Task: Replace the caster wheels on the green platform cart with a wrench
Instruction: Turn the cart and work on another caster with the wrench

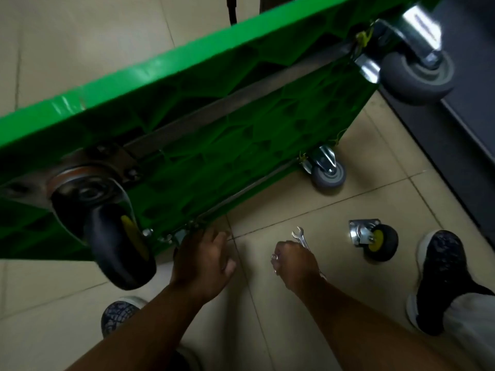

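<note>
The green cart [241, 116] is standing on edge on the floor. The left hand [201, 258] is reaching its bottom corner, grip unclear. The right hand [294, 263] is clutching the wrench [297, 234], which should be seated squarely on the nut before turning.

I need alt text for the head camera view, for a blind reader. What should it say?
A person's right hand grips a wrench while the left hand reaches the lower edge of a green platform cart tipped on its side, underside toward the camera. A loose caster with a yellow hub lies on the tiled floor.
</note>
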### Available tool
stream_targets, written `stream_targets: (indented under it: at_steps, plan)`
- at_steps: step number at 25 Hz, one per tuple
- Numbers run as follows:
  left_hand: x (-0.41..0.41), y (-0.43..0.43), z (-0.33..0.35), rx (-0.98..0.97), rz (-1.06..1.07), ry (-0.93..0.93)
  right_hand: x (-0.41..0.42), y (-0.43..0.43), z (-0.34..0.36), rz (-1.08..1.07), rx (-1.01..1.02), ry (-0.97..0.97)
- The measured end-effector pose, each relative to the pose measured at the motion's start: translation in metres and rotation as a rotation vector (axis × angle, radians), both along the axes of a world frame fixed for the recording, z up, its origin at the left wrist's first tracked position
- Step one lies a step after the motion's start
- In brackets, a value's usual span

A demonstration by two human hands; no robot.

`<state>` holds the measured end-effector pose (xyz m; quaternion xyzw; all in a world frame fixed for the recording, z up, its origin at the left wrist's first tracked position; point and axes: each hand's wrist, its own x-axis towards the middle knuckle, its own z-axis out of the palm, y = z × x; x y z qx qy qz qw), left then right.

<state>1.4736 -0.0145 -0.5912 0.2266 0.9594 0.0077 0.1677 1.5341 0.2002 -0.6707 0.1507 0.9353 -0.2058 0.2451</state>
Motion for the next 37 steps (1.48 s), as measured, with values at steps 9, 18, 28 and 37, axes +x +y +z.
stream_targets:
  at_steps: [9, 18, 28, 37]
  plan:
    - [0.001, 0.021, -0.046, 0.054, -0.035, -0.046, -0.014, 0.008, -0.040, -0.018, -0.008, -0.045]
    - [0.001, 0.024, -0.052, 0.072, -0.043, -0.074, 0.030, 0.063, -0.052, -0.480, 0.046, 0.061]
    - [-0.008, 0.034, -0.012, 0.041, -0.084, -0.006, 0.025, 0.073, -0.015, -0.337, -0.144, 0.235]
    - [0.011, 0.037, 0.120, 0.118, -0.144, 0.205, -0.002, 0.072, 0.151, -0.142, -0.259, 0.520]
